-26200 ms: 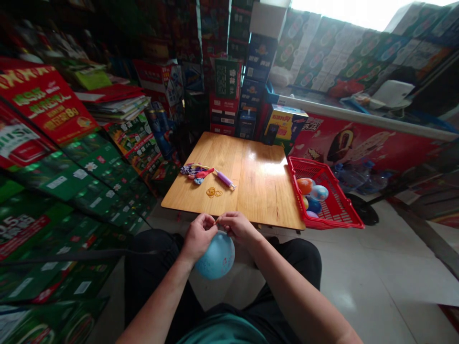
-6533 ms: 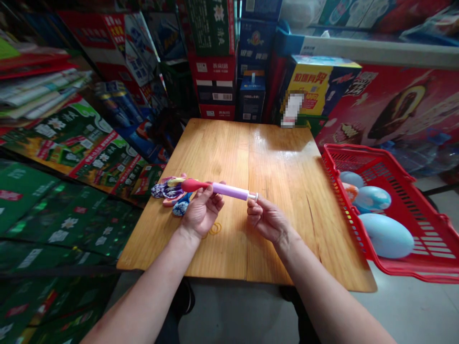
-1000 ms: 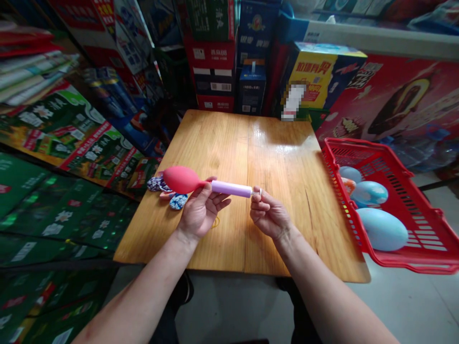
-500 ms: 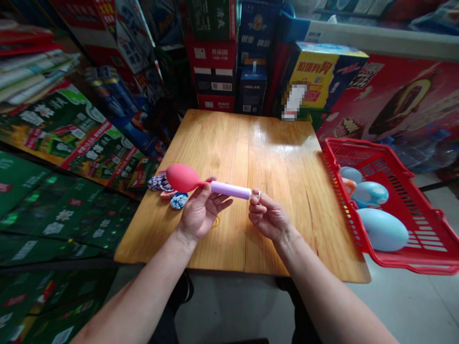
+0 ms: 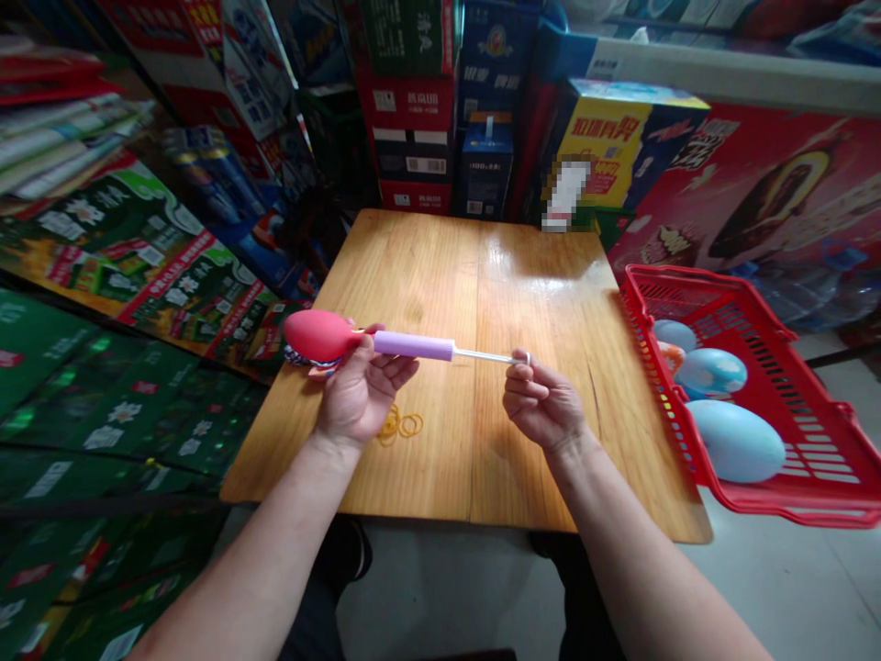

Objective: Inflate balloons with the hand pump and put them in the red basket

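A partly inflated red balloon (image 5: 317, 335) sits on the nozzle end of a purple hand pump (image 5: 414, 346). My left hand (image 5: 358, 386) is closed at that joint, thumb and fingers pinching the balloon's neck against the pump. With its fingers curled, my right hand (image 5: 543, 395) grips the white ring handle at the end of the pump's rod (image 5: 485, 355), which is drawn well out. Behind the red balloon, patterned uninflated balloons (image 5: 297, 358) lie partly hidden on the table. Yellow rubber bands (image 5: 406, 425) rest on the wood near my left wrist.
The wooden table (image 5: 537, 312) spans the space before me. At its right stands a red plastic basket (image 5: 819, 386) holding several inflated balloons (image 5: 736, 441). Stacked green cartons (image 5: 117, 431) line the left, and boxes (image 5: 413, 138) stand beyond the far edge.
My hands have moved apart: the left, with balloon and pump body, went left, while the right went right. The pump's rod is now pulled out, and more rubber bands show.
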`<state>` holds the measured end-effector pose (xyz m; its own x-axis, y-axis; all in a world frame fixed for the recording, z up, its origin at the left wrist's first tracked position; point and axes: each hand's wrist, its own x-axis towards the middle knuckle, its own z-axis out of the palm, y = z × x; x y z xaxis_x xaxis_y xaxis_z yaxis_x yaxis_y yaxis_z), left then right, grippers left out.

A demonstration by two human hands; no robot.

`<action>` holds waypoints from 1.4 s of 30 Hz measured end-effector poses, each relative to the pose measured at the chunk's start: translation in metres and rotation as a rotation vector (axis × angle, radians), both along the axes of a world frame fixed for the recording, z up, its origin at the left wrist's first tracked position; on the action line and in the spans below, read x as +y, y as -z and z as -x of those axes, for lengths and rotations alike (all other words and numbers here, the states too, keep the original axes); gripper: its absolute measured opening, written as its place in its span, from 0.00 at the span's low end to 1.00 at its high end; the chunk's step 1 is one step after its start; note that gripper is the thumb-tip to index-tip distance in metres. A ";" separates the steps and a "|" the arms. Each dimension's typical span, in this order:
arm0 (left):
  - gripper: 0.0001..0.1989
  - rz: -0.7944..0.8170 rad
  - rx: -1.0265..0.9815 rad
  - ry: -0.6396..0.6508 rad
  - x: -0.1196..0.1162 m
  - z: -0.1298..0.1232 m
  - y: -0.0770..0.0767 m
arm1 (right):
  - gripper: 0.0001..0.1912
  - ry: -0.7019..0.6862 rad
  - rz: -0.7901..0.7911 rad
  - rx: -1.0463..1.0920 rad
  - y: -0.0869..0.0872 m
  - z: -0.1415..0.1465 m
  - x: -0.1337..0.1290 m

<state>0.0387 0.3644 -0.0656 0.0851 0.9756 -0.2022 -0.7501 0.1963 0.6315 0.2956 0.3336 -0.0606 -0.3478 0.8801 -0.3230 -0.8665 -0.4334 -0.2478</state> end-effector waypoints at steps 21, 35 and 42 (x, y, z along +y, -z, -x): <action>0.11 0.038 -0.024 0.011 0.001 -0.001 0.001 | 0.05 -0.034 -0.034 -0.103 -0.001 0.006 0.001; 0.13 0.055 -0.030 0.123 -0.011 -0.018 0.006 | 0.11 -0.087 -0.048 -0.073 0.008 0.029 -0.007; 0.11 0.011 -0.007 0.032 0.001 -0.002 -0.003 | 0.04 -0.043 -0.020 -0.043 -0.004 0.003 -0.002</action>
